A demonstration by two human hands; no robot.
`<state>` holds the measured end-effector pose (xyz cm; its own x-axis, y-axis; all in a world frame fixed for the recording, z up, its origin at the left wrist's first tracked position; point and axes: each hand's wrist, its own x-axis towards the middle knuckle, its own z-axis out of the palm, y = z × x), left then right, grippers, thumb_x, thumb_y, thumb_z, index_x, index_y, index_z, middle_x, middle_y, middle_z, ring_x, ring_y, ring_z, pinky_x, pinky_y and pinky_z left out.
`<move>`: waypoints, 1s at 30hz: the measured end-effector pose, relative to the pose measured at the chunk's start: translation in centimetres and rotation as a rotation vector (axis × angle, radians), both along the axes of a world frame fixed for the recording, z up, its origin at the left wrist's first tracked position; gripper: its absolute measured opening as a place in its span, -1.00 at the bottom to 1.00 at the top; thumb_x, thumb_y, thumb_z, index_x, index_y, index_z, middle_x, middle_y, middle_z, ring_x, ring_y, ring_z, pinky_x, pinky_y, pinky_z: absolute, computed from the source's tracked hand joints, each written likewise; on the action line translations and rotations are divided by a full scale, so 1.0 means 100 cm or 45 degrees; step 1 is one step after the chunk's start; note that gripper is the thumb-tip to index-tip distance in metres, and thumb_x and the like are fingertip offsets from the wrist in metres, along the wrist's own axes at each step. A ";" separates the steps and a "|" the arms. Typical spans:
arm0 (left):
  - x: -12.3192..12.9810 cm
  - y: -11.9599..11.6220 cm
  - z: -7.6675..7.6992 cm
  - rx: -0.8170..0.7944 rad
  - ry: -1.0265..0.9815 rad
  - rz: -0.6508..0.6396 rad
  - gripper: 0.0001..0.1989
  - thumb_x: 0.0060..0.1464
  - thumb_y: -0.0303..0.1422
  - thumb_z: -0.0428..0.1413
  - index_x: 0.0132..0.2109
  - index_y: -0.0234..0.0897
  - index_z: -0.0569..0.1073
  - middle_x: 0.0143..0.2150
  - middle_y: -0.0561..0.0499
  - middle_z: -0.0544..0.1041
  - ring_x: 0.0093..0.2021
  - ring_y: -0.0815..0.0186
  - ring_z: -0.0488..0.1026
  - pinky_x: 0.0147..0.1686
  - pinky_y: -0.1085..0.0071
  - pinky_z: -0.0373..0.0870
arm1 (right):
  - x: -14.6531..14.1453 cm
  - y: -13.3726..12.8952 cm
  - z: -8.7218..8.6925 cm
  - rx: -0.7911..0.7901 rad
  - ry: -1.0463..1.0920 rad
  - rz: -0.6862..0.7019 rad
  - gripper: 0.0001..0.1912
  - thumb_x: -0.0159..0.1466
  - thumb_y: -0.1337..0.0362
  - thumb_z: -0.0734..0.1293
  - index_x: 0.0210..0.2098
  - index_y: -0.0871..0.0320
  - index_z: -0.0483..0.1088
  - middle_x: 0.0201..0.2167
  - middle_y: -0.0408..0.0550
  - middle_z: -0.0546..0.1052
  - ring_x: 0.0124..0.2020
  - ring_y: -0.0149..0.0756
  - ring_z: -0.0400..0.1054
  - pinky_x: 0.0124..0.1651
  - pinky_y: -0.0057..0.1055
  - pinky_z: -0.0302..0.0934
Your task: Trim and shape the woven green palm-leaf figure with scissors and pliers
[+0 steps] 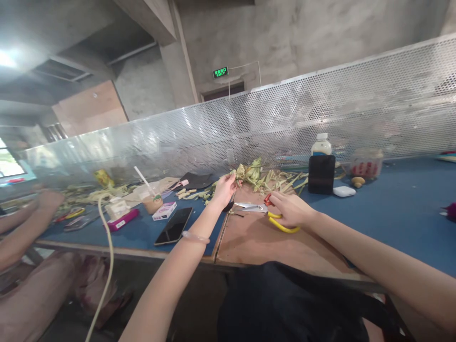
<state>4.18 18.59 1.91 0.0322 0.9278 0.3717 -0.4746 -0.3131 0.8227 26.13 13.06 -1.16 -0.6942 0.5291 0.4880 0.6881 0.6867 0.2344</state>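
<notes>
My left hand (225,188) reaches to the middle of the bench, its fingers closed at a pale green and cream flower head (241,172) that looks dried or artificial. Leafy greenery (254,173) lies just beyond it. A small dark piece (229,206) shows below my left hand; whether the hand holds it I cannot tell. My right hand (290,209) grips a pair of scissors (252,207) with red and yellow handles. The blades point left, toward my left wrist, over a brown board (249,242).
Left of the board lie a phone (174,226), a small box (164,211) and a drink cup (151,202). A black upright panel (321,174), a bottle (321,144), a white case (344,191) and a jar (366,164) stand right. Another person's arms (28,223) are far left.
</notes>
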 end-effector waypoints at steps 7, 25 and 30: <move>0.000 0.002 -0.001 0.027 0.054 0.007 -0.74 -0.20 -0.37 0.24 -0.33 -0.32 0.35 -0.45 0.07 0.43 -0.46 0.41 0.44 -0.38 0.46 0.36 | -0.001 0.006 -0.006 0.032 0.085 -0.211 -0.63 0.18 0.01 0.11 -0.25 0.19 0.23 -0.22 0.04 0.37 -0.32 -0.23 0.32 -0.41 -0.42 0.09; 0.001 -0.002 0.000 -0.045 0.092 -0.023 -0.75 -0.21 -0.36 0.24 -0.35 -0.33 0.36 -0.43 0.04 0.46 -0.44 0.38 0.46 -0.47 0.50 0.37 | 0.011 0.019 -0.008 0.090 0.296 -0.495 -0.60 0.17 -0.01 0.11 -0.20 0.17 0.24 -0.13 0.08 0.36 -0.14 -0.13 0.25 -0.35 -0.38 0.11; 0.002 -0.004 0.002 -0.057 0.065 -0.029 -0.76 -0.21 -0.38 0.24 -0.37 -0.34 0.35 -0.45 0.04 0.45 -0.43 0.39 0.46 -0.44 0.49 0.38 | 0.010 0.017 -0.008 0.081 0.301 -0.496 -0.61 0.17 -0.01 0.10 -0.22 0.17 0.24 -0.14 0.08 0.37 -0.15 -0.14 0.26 -0.36 -0.40 0.11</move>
